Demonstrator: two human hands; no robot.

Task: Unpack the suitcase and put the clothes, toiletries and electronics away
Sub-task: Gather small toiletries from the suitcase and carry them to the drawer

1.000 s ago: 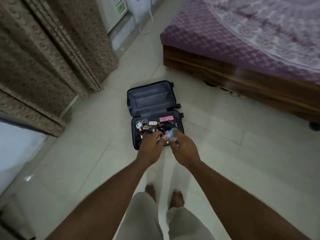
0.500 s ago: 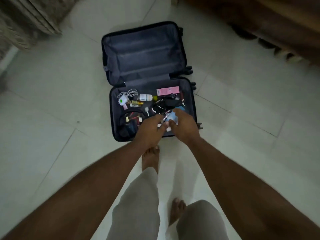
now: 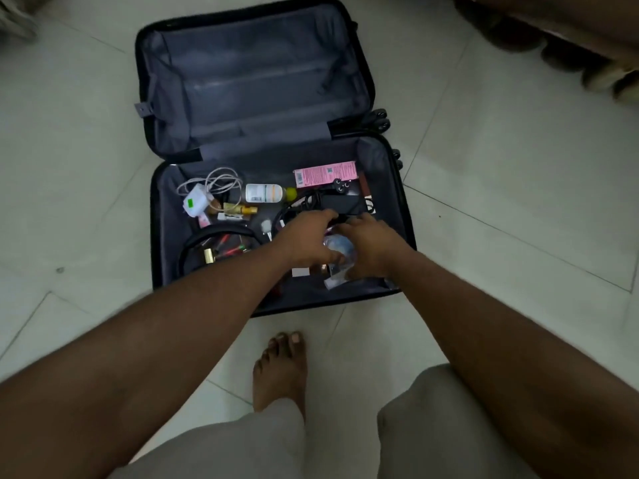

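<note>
Open suitcase point(image 3: 256, 98) flat on the tiled floor point(image 3: 484, 219), far half bare, near half strewn with small items. Left hand point(image 3: 304, 242) and right hand point(image 3: 371, 248) both down inside, meeting over a clear bluish packet point(image 3: 337, 247); grip unclear for either. Around them: white charger point(image 3: 197, 203), white bottle point(image 3: 266, 193), pink box point(image 3: 325, 173), black power adapter point(image 3: 340, 202).

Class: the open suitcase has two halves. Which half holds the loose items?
The half nearer the person: it holds the pink box, white charger and bottle. The far half shows only grey lining.
</note>
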